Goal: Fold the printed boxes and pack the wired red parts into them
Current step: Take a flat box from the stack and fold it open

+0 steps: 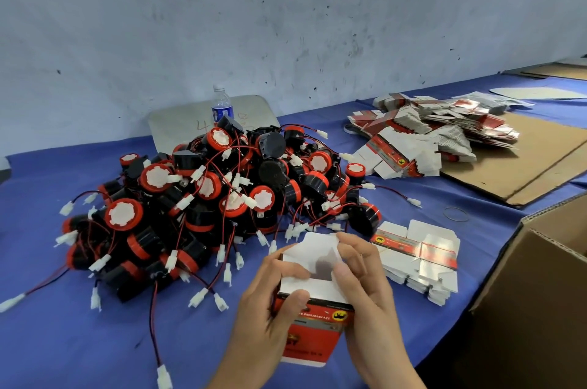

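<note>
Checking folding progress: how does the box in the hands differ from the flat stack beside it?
The held box is opened up, white top flaps raised; the stacked boxes are flat. The left hand and right hand grip the held box; the stacked boxes lie untouched on the blue cloth. Both show red print and a yellow logo.

parts pile (222, 198) blocks fwd-left, flat boxes (419, 258) + carton (540, 293) right, cloth (95, 350) free near-left

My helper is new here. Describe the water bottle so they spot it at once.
Find the big pile of wired red parts on the blue cloth. Right behind it, by the wall, stands the water bottle: clear, upright, blue-labelled, unlike anything nearby.
</note>
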A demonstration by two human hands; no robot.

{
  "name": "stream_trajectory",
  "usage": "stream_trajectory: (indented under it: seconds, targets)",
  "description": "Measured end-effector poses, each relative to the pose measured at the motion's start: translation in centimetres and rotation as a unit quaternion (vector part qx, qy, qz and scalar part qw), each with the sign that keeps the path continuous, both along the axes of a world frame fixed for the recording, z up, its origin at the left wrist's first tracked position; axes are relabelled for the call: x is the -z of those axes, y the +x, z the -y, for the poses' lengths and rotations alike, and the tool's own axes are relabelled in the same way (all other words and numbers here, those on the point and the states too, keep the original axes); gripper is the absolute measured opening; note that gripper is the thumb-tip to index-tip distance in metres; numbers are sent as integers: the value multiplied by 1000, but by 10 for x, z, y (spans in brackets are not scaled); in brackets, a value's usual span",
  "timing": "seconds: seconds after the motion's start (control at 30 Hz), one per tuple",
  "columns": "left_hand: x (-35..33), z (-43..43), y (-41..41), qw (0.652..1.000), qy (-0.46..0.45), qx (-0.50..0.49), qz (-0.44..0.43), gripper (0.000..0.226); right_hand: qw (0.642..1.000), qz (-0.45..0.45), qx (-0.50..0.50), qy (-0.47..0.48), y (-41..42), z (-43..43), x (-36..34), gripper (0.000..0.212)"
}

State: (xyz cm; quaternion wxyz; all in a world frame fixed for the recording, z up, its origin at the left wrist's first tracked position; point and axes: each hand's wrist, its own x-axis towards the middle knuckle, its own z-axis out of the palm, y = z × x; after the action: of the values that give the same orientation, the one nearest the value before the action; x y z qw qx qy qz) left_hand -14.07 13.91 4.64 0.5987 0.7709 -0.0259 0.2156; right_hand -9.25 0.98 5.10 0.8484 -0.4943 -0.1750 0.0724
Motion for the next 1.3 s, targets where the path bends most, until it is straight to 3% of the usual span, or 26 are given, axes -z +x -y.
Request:
stream_trajectory:
  seconds: [0.17,0.27,0.4,0.53,0.6,0.73,0.9,1.07,1.2,1.3]
  targets:
    - [-3,-1,-2,1000,0,26,12,38,987,-88,-96,97,1,6,2,33]
    - [-2,-2,-1,998,42,37,21,38,990,-81,-101,62,2,7,5,48]
    - [0,-5,-2,998,31,55,10,42,997,41,-59,-32,4,12,7,13]
    - [-1,-8,-1,997,-11,73,24,46,989,59,-75,-112,4,14,5,31]
    - [-1,-10,0,997,10,78,21,44,985,58,-93,-133,7,16,2,25]
    - [6,-16,-2,993,61,98,-18,46,965,48,-169,-194,19,23,-6,50]
    - [9,-20,-3,991,103,80,-43,53,947,113,-142,-265,19,16,-11,46]
    - [2,-24,-4,988,124,93,-20,62,954,7,-242,-176,24,24,-14,39]
    - [5,-32,-11,974,197,108,-41,71,916,-13,-275,-292,34,32,-12,60]
    - [12,-43,-20,963,243,71,-96,79,943,-2,-226,-246,33,33,-13,70]
